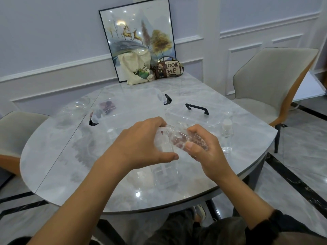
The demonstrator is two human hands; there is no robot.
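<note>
L hand [139,144] grips clear bottle [164,147]; R hand [207,152] grips tilted 2nd bottle [180,137].

The bottle [190,137] in the right hand [207,151] holds unidentifiable contents [178,140] (reddish blur).

Pale panelled wall [53,41], marble table [53,156], grey chair [269,76], marble floor [300,156]

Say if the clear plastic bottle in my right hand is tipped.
Tipped: the clear plastic bottle lies sideways in the right hand, neck toward the left hand.
</note>
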